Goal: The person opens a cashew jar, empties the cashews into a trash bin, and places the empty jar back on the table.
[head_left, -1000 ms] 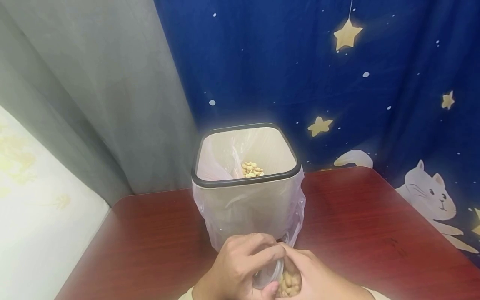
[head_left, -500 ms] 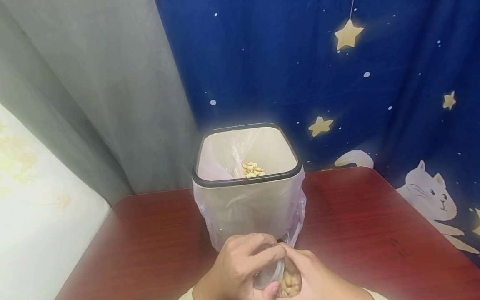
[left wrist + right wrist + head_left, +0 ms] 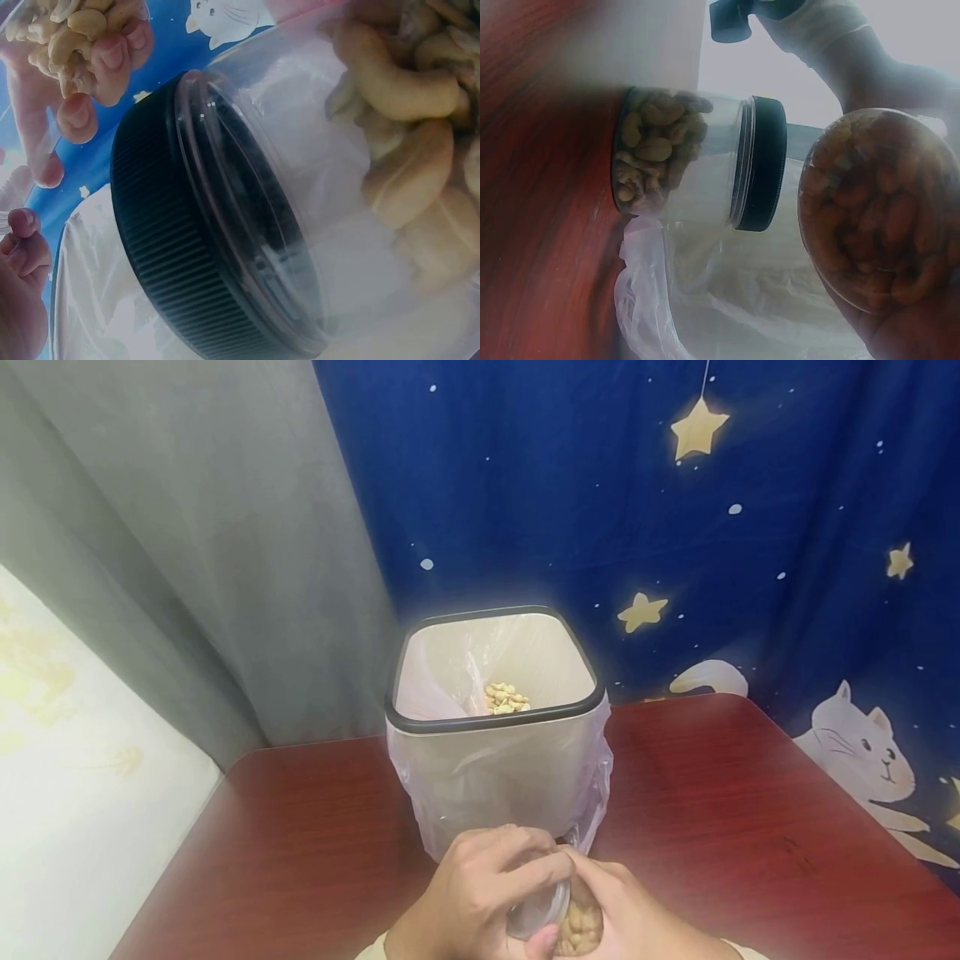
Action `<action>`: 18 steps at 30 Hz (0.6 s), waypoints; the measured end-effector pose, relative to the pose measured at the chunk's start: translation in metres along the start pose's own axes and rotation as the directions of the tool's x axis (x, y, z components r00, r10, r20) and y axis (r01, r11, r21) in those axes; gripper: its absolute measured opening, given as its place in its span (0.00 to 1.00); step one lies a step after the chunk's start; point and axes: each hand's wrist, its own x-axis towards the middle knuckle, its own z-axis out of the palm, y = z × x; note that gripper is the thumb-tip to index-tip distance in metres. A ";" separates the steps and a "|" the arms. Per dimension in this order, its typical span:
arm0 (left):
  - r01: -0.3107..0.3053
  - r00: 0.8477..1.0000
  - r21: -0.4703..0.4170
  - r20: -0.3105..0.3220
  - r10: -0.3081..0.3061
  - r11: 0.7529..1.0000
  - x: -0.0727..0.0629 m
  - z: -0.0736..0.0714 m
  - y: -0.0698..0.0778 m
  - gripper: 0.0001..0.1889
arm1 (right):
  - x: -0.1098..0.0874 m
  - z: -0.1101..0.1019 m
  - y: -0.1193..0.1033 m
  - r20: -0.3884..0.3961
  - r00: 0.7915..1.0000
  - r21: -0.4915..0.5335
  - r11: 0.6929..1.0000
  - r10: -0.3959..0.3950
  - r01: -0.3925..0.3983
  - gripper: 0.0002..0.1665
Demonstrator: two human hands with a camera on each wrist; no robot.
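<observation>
Low in the head view, both hands hold a clear jar of pale nuts (image 3: 581, 928). My left hand (image 3: 476, 889) curls over the jar's rim end, its thumb near the rim. My right hand (image 3: 637, 910) grips the body from the other side. In the right wrist view the held jar (image 3: 877, 217) has its rounded bottom toward the camera, with cashews inside. A second clear jar (image 3: 660, 150) with a black ribbed lid (image 3: 767, 165) stands on the table, partly filled with cashews; its lid (image 3: 165, 225) looms close in the left wrist view. The hands mostly hide this jar in the head view.
Behind the hands, a beige bin (image 3: 495, 768) with a black rim and thin plastic liner stands on the red-brown table (image 3: 697, 793). Several pale nuts (image 3: 506, 699) lie inside it. A grey curtain (image 3: 187, 527) and a blue starry curtain (image 3: 540, 485) hang behind the table.
</observation>
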 end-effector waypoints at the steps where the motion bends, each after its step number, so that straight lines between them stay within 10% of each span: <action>1: -0.006 1.000 0.004 0.001 0.006 1.000 0.000 0.000 0.000 0.21 | 0.000 0.000 0.001 -0.005 1.000 0.001 1.000 0.000 0.000 0.43; 12: -0.081 0.997 0.092 0.010 0.081 0.992 -0.001 -0.001 -0.003 0.24 | 0.001 -0.004 0.002 0.030 0.999 0.007 1.000 -0.017 0.016 0.45; 18: -0.133 0.990 0.144 0.076 0.123 0.981 0.003 -0.005 -0.002 0.27 | -0.001 -0.012 -0.005 0.158 0.969 0.036 0.979 0.191 -0.199 0.47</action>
